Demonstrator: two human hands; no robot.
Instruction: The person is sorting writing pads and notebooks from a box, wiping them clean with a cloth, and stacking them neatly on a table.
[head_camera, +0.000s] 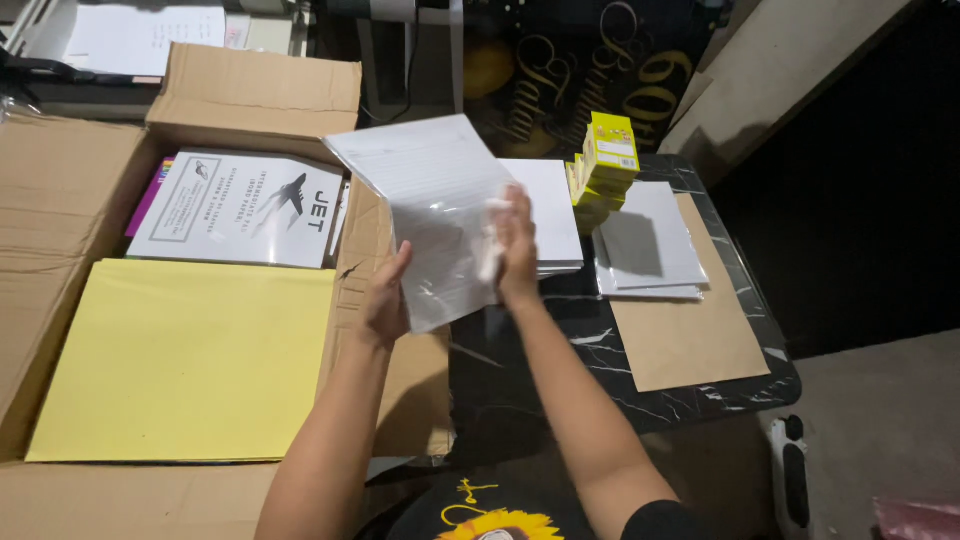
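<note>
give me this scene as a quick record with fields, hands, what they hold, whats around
left hand: grips the lower edge of the clear plastic sleeve of lined paper
right hand: flat against the sleeve's right side
box: open cardboard, holding a yellow sheet stack and a white paper pack
table: black marble top
on table: white paper stacks, yellow small boxes, brown envelope

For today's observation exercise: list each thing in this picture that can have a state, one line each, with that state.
Clear plastic sleeve of lined paper: held up, tilted, between both hands.
Left hand: gripping the sleeve's lower edge.
Right hand: pressed flat on the sleeve.
Cardboard box: open, flaps up.
Yellow small boxes: stacked.
</note>
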